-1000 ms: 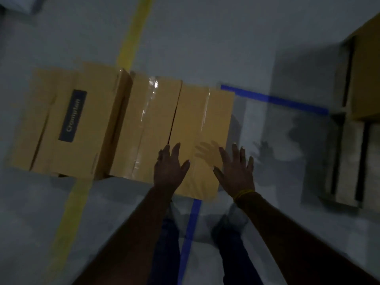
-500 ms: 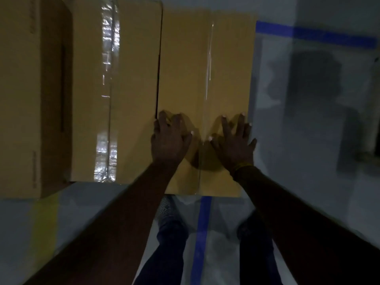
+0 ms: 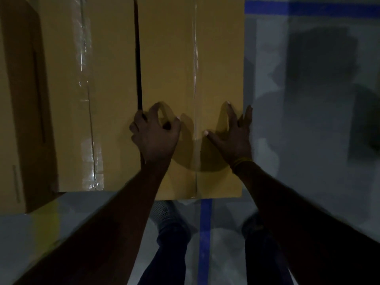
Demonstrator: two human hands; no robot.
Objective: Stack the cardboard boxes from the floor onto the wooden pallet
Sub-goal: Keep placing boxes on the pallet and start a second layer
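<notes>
Fingers: left hand (image 3: 155, 133) hooks into gap at box (image 3: 191, 58) left edge; right hand (image 3: 232, 133) splayed flat, fingertips over right edge. Box on floor. Risk: shallow purchase, slips on lift; neighbour box (image 3: 107, 79) pinches left fingers.

- The right-hand cardboard box (image 3: 191, 58) is plain tan corrugated card, matt and smooth on its top face.
- A strip of clear tape (image 3: 196, 79) runs down its centre seam, thin and glossy, catching faint highlights.
- The middle cardboard box (image 3: 111, 89) is the same matt tan card; its clear tape (image 3: 88, 120) is wider, wrinkled and shiny with bright reflections.
- The taller box (image 3: 18, 99) at the left edge is matt card too.
- The floor (image 3: 308, 140) looks like smooth grey painted concrete with a soft sheen.
- The blue floor line (image 3: 205, 233) is flat and slightly glossy.
- The shoe (image 3: 164, 210) has a perforated mesh-like upper.
- The trousers (image 3: 170, 254) look like dark matt cloth.
- The yellow wristband (image 3: 242, 161) looks like thread or elastic.
</notes>
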